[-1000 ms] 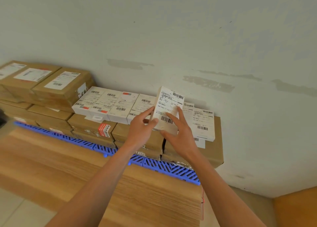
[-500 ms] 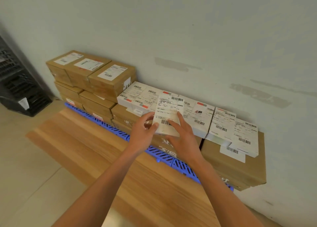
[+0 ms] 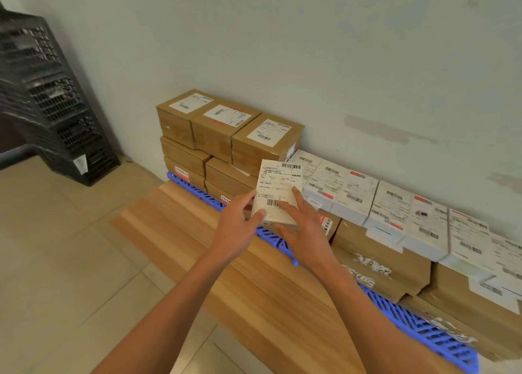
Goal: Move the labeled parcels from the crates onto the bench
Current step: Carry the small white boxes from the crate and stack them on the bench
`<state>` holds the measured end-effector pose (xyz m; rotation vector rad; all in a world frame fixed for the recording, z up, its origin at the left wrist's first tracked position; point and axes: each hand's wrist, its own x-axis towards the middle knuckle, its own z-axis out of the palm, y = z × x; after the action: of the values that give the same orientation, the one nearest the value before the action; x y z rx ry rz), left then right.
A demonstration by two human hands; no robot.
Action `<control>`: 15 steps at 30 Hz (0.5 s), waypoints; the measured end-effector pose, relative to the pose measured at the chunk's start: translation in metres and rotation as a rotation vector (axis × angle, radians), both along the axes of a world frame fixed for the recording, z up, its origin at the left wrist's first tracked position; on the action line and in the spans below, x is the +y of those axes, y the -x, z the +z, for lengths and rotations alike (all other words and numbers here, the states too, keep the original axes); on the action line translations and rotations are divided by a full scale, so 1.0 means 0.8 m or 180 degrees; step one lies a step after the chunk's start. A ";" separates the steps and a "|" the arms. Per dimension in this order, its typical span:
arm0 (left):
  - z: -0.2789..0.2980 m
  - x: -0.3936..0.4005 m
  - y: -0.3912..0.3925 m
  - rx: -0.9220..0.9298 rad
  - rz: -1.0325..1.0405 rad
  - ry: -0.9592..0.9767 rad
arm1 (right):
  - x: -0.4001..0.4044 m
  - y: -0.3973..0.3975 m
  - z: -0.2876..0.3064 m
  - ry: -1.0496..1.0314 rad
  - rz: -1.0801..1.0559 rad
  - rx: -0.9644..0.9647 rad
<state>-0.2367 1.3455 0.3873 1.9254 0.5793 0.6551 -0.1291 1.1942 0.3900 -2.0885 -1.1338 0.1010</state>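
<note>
both hands point(image 3: 237, 226) gripping white parcel point(image 3: 278, 192), above bench point(image 3: 254, 289)

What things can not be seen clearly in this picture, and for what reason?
- Small white parcel, head view: label text too small to read; its underside is hidden by the left hand and right hand.
- Black crates, head view: cut off by the left edge and blurred; contents cannot be told.
- White boxes on the brown cartons: the row runs off the right edge.
- Blue pallet: mostly covered by cartons.
</note>
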 end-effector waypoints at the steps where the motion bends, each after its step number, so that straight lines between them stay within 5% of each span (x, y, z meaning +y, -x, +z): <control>1: 0.002 0.016 0.008 0.0002 0.0005 -0.0010 | 0.017 0.007 0.001 -0.0005 -0.0004 0.0008; 15: 0.009 0.164 -0.019 0.0126 -0.0352 -0.0391 | 0.160 -0.024 0.014 0.0019 0.0045 0.0019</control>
<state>-0.2214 1.4771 0.3944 2.0732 0.4626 0.5950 -0.1101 1.3224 0.4016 -2.0842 -1.1459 0.1175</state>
